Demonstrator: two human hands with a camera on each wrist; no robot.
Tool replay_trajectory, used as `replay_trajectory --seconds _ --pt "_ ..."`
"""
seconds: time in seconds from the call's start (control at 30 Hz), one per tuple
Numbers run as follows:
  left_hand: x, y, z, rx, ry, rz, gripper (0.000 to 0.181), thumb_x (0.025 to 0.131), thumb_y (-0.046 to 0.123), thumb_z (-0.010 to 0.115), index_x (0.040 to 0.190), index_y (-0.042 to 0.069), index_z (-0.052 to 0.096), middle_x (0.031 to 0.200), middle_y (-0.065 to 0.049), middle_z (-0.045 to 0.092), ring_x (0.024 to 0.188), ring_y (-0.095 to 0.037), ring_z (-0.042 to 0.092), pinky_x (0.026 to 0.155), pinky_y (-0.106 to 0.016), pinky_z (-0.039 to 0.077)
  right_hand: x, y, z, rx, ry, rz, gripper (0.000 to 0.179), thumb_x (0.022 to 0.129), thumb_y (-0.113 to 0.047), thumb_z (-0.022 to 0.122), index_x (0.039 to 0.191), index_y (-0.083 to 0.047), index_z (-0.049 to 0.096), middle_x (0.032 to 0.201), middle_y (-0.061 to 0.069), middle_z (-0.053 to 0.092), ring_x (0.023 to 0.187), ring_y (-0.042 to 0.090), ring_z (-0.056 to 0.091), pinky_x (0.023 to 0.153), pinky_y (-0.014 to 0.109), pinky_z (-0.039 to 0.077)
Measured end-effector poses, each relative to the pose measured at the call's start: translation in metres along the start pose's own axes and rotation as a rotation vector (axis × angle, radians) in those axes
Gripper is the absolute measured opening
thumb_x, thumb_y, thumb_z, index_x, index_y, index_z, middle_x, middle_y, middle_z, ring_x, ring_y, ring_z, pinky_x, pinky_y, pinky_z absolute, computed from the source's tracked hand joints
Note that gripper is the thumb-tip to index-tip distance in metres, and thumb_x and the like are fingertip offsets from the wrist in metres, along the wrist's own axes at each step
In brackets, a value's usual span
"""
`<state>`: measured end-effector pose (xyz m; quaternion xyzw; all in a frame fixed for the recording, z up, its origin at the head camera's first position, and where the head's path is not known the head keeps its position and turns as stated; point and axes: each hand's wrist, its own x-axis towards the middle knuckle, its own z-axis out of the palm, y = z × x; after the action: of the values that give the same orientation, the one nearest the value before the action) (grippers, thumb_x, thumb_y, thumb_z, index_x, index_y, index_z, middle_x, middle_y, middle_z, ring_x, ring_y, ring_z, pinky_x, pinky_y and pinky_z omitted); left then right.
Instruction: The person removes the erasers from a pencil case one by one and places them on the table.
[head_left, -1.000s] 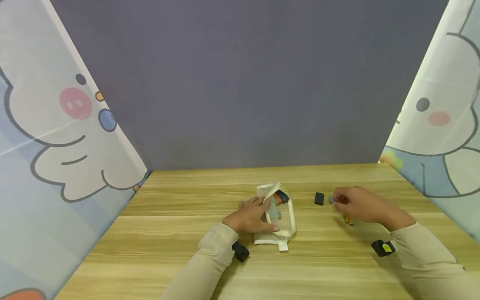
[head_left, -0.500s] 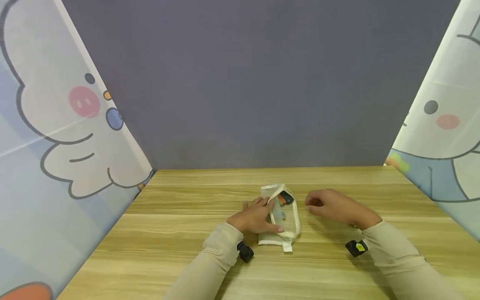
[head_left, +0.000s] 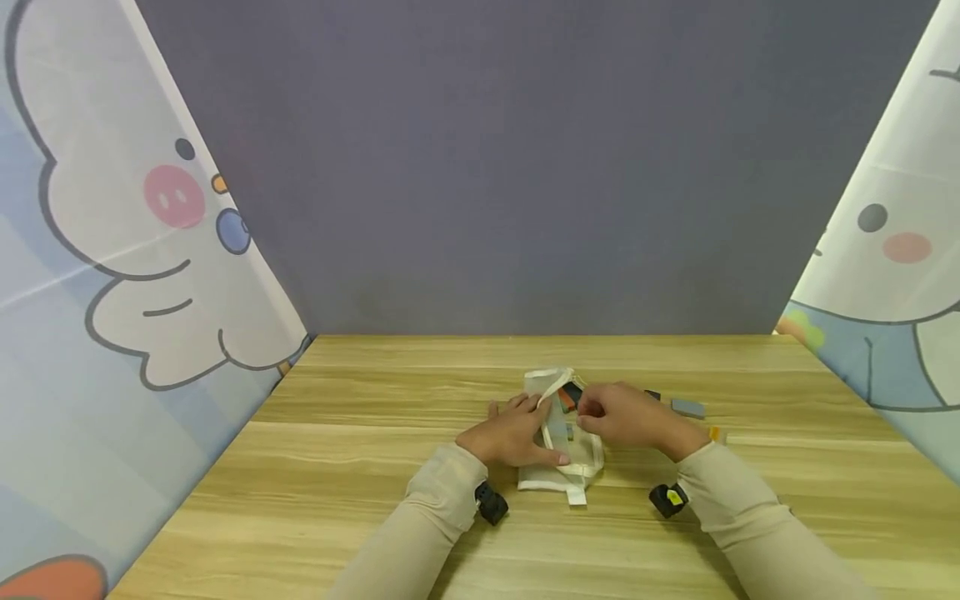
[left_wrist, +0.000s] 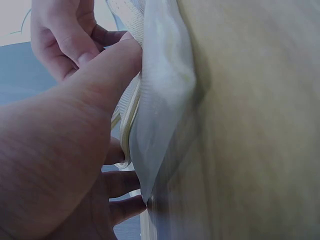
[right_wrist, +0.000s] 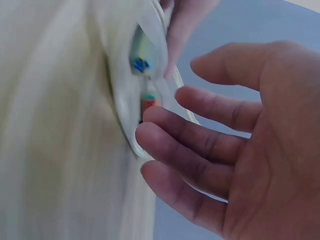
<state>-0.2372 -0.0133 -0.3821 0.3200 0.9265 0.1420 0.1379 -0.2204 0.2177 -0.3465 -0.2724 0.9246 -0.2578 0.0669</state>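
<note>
Head view: left hand [head_left: 507, 432], fingers spread, resting on mesh pouch [head_left: 557, 427] on table [head_left: 300, 483]; right hand [head_left: 621, 414] hovering over pouch's opening; grey block [head_left: 687, 408], black block [head_left: 653, 394] lying beyond its wrist. Left-wrist view: thumb touching pouch's edge. Right-wrist view: right thumb and fingers standing apart; orange-marked item [right_wrist: 149, 104] showing inside pouch.

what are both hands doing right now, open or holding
Left hand: open, fingers spread on the mesh bag.
Right hand: open, nothing visible in it.
</note>
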Motion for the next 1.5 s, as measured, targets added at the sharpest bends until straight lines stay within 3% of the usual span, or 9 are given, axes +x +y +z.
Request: replay_trajectory --seconds 0.23,0.33,0.5,0.63,0.8,0.93,1.03,1.27,1.5 --pt "-0.001 0.001 -0.001 -0.024 -0.001 0.023 0.099 0.091 0.068 0.058 0.163 0.016 0.015 0.166 -0.011 0.015 0.152 -0.030 0.011 0.115 -0.066 0.010 -0.004 -0.006 0.008 -0.051 0.023 0.026 0.006 0.099 -0.021 0.064 0.095 -0.016 0.065 0.077 -0.009 0.058 0.060 0.009 0.050 0.055 0.031 0.043" --pt "-0.003 0.000 0.000 -0.036 0.014 0.028 0.099 0.090 0.068 0.060 0.163 0.017 0.016 0.162 -0.012 0.022 0.149 -0.027 0.021 0.115 -0.064 0.012 -0.005 -0.007 0.010 -0.056 0.016 0.023 0.006 0.099 -0.021 0.064 0.096 -0.016 0.065 0.076 -0.009 0.057 0.059 0.009 0.049 0.055 0.030 0.042" --pt "-0.003 -0.001 0.003 -0.038 0.051 0.034 0.100 0.088 0.068 0.063 0.162 0.017 0.019 0.136 -0.007 0.037 0.126 -0.019 0.041 0.111 -0.058 0.021 -0.005 -0.007 0.013 -0.056 0.003 0.021 0.008 0.100 -0.022 0.064 0.094 -0.016 0.064 0.076 -0.009 0.057 0.059 0.009 0.049 0.055 0.030 0.042" --pt "-0.001 -0.002 0.004 -0.044 0.053 0.045 0.102 0.088 0.069 0.062 0.162 0.015 0.019 0.127 -0.003 0.039 0.117 -0.016 0.042 0.108 -0.054 0.024 -0.005 -0.005 0.014 -0.081 -0.006 0.032 0.009 0.100 -0.022 0.063 0.093 -0.017 0.065 0.077 -0.010 0.058 0.061 0.009 0.050 0.056 0.031 0.043" --pt "0.004 -0.001 -0.002 -0.031 0.031 0.080 0.102 0.089 0.069 0.060 0.162 0.014 0.017 0.112 0.003 0.039 0.096 -0.014 0.043 0.093 -0.044 0.029 -0.007 -0.002 0.014 -0.104 0.005 0.050 0.008 0.100 -0.021 0.064 0.093 -0.017 0.065 0.079 -0.010 0.058 0.062 0.009 0.051 0.059 0.032 0.044" --pt "0.004 0.000 -0.008 -0.004 0.030 0.096 0.100 0.089 0.069 0.061 0.162 0.014 0.021 0.109 0.004 0.041 0.086 -0.012 0.047 0.086 -0.038 0.032 -0.009 -0.005 0.013 -0.107 0.013 0.054 0.008 0.100 -0.022 0.064 0.094 -0.017 0.065 0.079 -0.010 0.058 0.061 0.009 0.051 0.058 0.032 0.044" --pt "0.002 0.000 -0.009 -0.002 0.056 0.090 0.098 0.089 0.067 0.063 0.161 0.012 0.024 0.115 -0.001 0.047 0.082 -0.012 0.051 0.081 -0.032 0.040 -0.007 -0.007 0.014 -0.121 0.018 0.029 0.006 0.099 -0.020 0.064 0.096 -0.016 0.067 0.081 -0.010 0.059 0.063 0.007 0.052 0.060 0.031 0.045" --pt "-0.004 0.004 -0.010 0.085 0.129 0.045 0.089 0.091 0.063 0.063 0.158 0.012 0.034 0.123 -0.009 0.059 0.083 -0.012 0.055 0.066 -0.030 0.047 0.000 -0.013 0.019 -0.200 0.026 -0.002 0.009 0.097 -0.020 0.067 0.102 -0.013 0.069 0.084 -0.010 0.062 0.066 0.004 0.054 0.061 0.032 0.047" --pt "0.000 0.013 -0.014 0.148 0.121 0.028 0.085 0.093 0.067 0.057 0.157 0.014 0.038 0.126 -0.007 0.063 0.100 -0.018 0.063 0.065 -0.031 0.050 -0.001 -0.013 0.013 -0.234 0.014 0.008 0.011 0.095 -0.022 0.071 0.102 -0.013 0.070 0.087 -0.008 0.062 0.069 0.005 0.054 0.062 0.032 0.047"
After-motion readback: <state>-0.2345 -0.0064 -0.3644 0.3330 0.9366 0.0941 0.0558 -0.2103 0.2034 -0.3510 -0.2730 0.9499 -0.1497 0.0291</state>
